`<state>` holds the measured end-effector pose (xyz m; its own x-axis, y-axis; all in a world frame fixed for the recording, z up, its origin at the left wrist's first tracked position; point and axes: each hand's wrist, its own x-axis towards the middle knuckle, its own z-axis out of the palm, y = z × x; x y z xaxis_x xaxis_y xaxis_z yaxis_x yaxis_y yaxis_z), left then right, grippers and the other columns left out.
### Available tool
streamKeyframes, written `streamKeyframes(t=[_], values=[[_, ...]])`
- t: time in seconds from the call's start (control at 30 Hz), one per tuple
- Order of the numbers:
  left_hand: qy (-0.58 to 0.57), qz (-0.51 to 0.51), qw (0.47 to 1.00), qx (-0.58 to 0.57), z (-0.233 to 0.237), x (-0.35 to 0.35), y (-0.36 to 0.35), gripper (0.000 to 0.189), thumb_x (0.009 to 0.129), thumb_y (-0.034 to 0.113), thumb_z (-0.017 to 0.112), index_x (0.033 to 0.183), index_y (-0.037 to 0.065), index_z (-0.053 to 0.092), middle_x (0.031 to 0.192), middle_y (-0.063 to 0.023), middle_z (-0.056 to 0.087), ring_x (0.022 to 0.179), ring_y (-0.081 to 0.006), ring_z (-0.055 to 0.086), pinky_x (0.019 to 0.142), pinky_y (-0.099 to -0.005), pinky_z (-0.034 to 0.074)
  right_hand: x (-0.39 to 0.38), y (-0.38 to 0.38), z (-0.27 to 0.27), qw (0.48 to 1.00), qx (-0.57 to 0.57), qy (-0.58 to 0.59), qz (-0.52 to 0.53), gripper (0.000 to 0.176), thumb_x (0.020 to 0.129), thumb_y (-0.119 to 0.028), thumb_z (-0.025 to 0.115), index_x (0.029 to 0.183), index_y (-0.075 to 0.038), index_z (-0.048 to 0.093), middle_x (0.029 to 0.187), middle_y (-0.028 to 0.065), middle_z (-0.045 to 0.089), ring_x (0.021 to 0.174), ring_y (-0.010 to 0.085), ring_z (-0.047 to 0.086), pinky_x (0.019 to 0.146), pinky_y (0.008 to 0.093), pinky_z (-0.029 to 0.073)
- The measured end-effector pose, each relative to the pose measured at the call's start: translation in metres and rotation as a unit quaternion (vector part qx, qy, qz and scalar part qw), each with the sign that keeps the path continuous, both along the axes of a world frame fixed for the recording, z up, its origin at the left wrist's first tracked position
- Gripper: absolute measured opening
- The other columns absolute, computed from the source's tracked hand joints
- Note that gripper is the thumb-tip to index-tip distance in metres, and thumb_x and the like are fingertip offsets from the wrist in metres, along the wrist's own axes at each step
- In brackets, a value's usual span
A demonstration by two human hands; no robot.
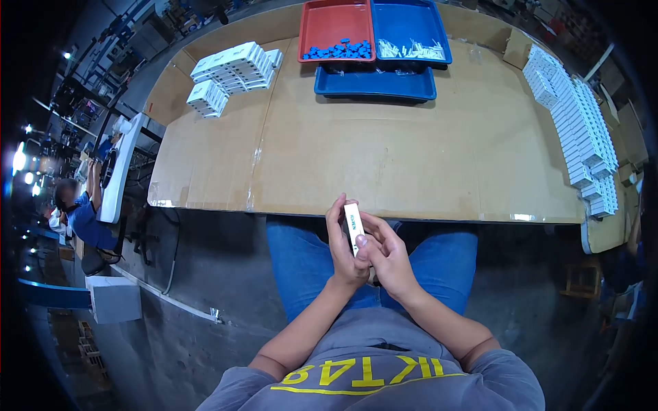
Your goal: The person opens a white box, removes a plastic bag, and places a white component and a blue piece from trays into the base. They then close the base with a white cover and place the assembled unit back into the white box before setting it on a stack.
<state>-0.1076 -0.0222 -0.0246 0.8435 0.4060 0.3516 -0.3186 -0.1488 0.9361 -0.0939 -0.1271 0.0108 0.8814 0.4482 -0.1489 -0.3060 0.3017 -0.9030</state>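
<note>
the white housing (354,227), a slim oblong with dark print on its upper face, lies between the two hands above the person's lap; from where i stand its far end overlaps the middle of the worktop's near edge. its long axis runs fore and aft, the far end leaning slightly to the left. the left hand (346,264) is half curled along its left side, fingers pointing toward the worktop (384,157); the right hand (389,264) is cupped at its right, thumb on the near end. both hands are partly closed and have hold of this one piece; neither is clearly nearer, since the housing is enclosed by the two. what the hidden fingers do beneath cannot be told.

outward, at the middle of the worktop's far edge, stand a red tray (336,20) with small blue parts (340,50) and, touching it on the right, a blue tray (410,24) with slender white parts (415,50); a lower blue tray (375,84) sits just in front. white stacks (233,67) occupy the far left corner, and long white rows (576,127) line the right edge. beyond the left edge, a co-worker (92,222) sits by another table (125,168).
</note>
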Motion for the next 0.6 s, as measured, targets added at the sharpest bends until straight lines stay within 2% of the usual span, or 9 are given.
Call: streamKeyframes(t=[0.07,0.17,0.27,0.37,0.47,0.6], values=[[-0.028,0.007,0.999,0.029,-0.003,0.002,0.001,0.115,0.090,0.084,0.052,0.156,-0.007,0.029,0.143,-0.0203,0.044,0.130,-0.0288,0.050,0.111,-0.0417,0.041,0.000,0.002,0.002,1.000,0.008,-0.002,-0.008,0.052,0.104,-0.012,0.067,0.149,0.005,0.048,0.143,0.0170,0.060,0.130,0.0192,0.060,0.111,0.0329,0.047],[-0.004,0.025,0.998,0.054,0.002,0.001,0.001,0.101,0.095,0.077,0.047,0.150,-0.008,0.037,0.139,-0.0199,0.047,0.127,-0.0283,0.052,0.109,-0.0414,0.042,-0.003,0.003,0.004,1.000,0.007,-0.022,-0.010,0.052,0.106,-0.013,0.065,0.150,0.006,0.047,0.146,0.0177,0.059,0.132,0.0198,0.059,0.111,0.0323,0.047],[-0.056,0.008,0.998,0.006,-0.005,0.003,0.005,0.092,0.097,0.073,0.037,0.142,-0.008,0.045,0.134,-0.0201,0.050,0.123,-0.0278,0.054,0.107,-0.0415,0.044,-0.010,0.004,0.003,0.999,-0.013,-0.048,-0.021,0.052,0.107,-0.013,0.063,0.152,0.007,0.047,0.150,0.0184,0.057,0.134,0.0192,0.057,0.111,0.0316,0.047],[-0.076,-0.002,0.997,-0.012,-0.005,0.009,0.003,0.094,0.097,0.075,0.028,0.137,-0.008,0.049,0.131,-0.0196,0.051,0.121,-0.0277,0.055,0.106,-0.0416,0.044,-0.012,0.004,0.000,0.996,-0.035,-0.071,-0.039,0.050,0.108,-0.012,0.060,0.152,0.006,0.048,0.151,0.0187,0.056,0.134,0.0182,0.055,0.111,0.0314,0.046],[-0.077,-0.005,0.997,-0.007,-0.012,0.013,0.002,0.093,0.097,0.073,0.027,0.137,-0.007,0.050,0.130,-0.0192,0.052,0.120,-0.0282,0.055,0.106,-0.0417,0.044,-0.009,0.004,-0.004,0.994,-0.033,-0.088,-0.056,0.048,0.108,-0.012,0.059,0.151,0.006,0.049,0.150,0.0186,0.058,0.133,0.0180,0.055,0.110,0.0317,0.046],[-0.068,-0.020,0.993,-0.092,-0.012,0.010,-0.003,0.090,0.096,0.071,0.030,0.137,-0.007,0.050,0.128,-0.0187,0.055,0.121,-0.0278,0.056,0.107,-0.0414,0.044,-0.010,0.001,-0.011,0.993,-0.028,-0.101,-0.060,0.046,0.109,-0.012,0.057,0.151,0.005,0.051,0.148,0.0179,0.059,0.132,0.0176,0.056,0.110,0.0317,0.047]])
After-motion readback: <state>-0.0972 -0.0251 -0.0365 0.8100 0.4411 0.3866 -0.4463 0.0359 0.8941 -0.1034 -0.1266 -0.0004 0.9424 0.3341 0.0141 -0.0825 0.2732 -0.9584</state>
